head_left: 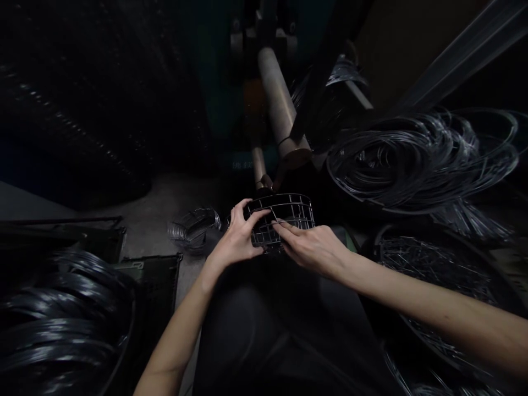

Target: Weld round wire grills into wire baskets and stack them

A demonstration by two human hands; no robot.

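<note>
A small round wire cage (289, 212), like a fan guard made of thin dark rods, sits in front of me over my lap. My left hand (239, 236) grips its left rim, fingers curled around the wires. My right hand (309, 247) reaches in from the right, its fingers pinched on a thin wire at the cage's near side. The dim light hides the fingertips' exact contact.
A metal cylinder shaft (280, 110) of a machine rises just behind the cage. Coils of wire rings (416, 159) pile at the right. A tray of short wire pieces (433, 275) lies lower right. More stacked rings (61, 324) lie lower left. A small wire bundle (193, 226) rests on the floor.
</note>
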